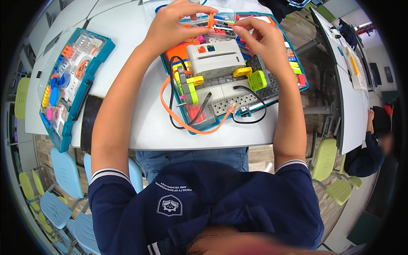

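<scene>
Above the far side of a teal-rimmed tray [304,87], the left hand [172,25] pinches a thin orange piece [211,20] between thumb and fingertip. The right hand [264,40] is just beside it, thumb and fingers drawn together; whether a small part sits between them, I cannot tell. The orange piece looks light and would probably be easy to drop into the clutter below; plastic or rubber, stiff or springy, is unclear. A fingertip hold on its edges should suit it.

The tray bears loose coloured parts [294,66] and a boxy grey module [216,58] set among yellow and green connectors. That module is probably heavier and rigid, better taken by its sides than by the orange cable [169,109] or black cables [265,112], whose ends could tug.

To the left on the white table [142,136], case number 2 [103,53] holds yellow, blue, pink, orange and white pieces [54,97], loosely grouped.
</scene>
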The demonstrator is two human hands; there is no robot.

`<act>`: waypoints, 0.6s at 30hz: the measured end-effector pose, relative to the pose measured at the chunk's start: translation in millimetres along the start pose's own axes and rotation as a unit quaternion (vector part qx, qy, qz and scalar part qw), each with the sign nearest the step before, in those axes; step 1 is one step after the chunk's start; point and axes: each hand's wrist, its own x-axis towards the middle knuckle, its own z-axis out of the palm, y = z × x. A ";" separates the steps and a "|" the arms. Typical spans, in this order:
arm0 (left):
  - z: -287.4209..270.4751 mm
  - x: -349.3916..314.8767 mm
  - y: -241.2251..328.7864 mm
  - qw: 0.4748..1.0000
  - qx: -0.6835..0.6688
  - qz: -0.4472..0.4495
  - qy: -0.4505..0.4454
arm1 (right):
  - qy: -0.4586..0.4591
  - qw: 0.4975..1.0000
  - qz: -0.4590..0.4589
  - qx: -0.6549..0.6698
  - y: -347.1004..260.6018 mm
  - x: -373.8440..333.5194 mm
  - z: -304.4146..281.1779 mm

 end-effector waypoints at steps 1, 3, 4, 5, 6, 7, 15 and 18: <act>0.2 1.3 0.1 1.000 0.002 0.011 -0.007 | 0.003 1.000 -0.013 0.016 -0.8 0.4 4.0; 0.8 3.3 1.1 1.000 -0.004 0.020 -0.019 | 0.007 0.999 -0.032 0.005 -2.3 0.2 12.3; 1.1 4.3 1.6 0.999 -0.011 0.042 -0.018 | 0.007 0.999 -0.035 0.002 -2.9 -0.1 16.4; 1.2 5.1 2.3 0.998 -0.019 0.063 -0.017 | 0.011 0.999 -0.041 0.004 -3.5 -0.4 20.0; 1.3 5.4 3.2 0.998 -0.020 0.060 -0.023 | 0.012 0.999 -0.045 0.014 -4.0 -0.8 23.3; 1.1 5.7 4.1 0.998 -0.021 0.059 -0.029 | 0.014 0.999 -0.046 0.021 -4.4 -1.3 25.6; -2.7 6.8 9.1 0.997 -0.006 0.061 -0.044 | -0.026 0.997 -0.042 0.058 -5.6 0.8 19.9; -2.5 8.3 11.9 0.997 0.006 0.070 -0.042 | -0.071 0.986 0.026 0.149 -6.2 -0.5 16.8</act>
